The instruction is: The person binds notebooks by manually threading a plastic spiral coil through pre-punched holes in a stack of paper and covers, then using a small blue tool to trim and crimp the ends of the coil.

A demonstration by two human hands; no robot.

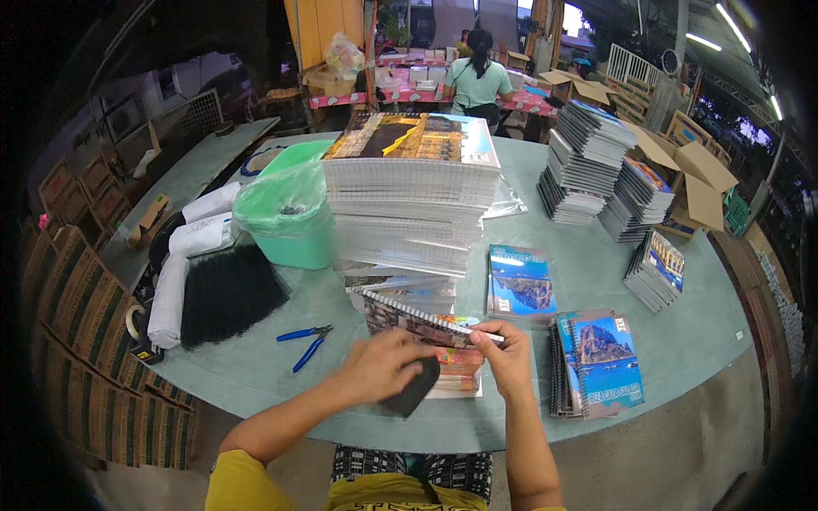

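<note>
Round green counter (648, 341): left hand (383, 364) grips a dark pad (415, 388), right hand (504, 351) pinches the spiral notebook (426, 328), its long axis running left-right.

You stand at a round pale-green table (682, 332); cardboard boxes (77, 307) line its left edge, strip lights (724, 19) glow overhead.

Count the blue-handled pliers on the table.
1: the blue-handled pliers lie on the table, left of the left hand, beside the black bristle bundle. Others may be hidden behind stacks.
</note>
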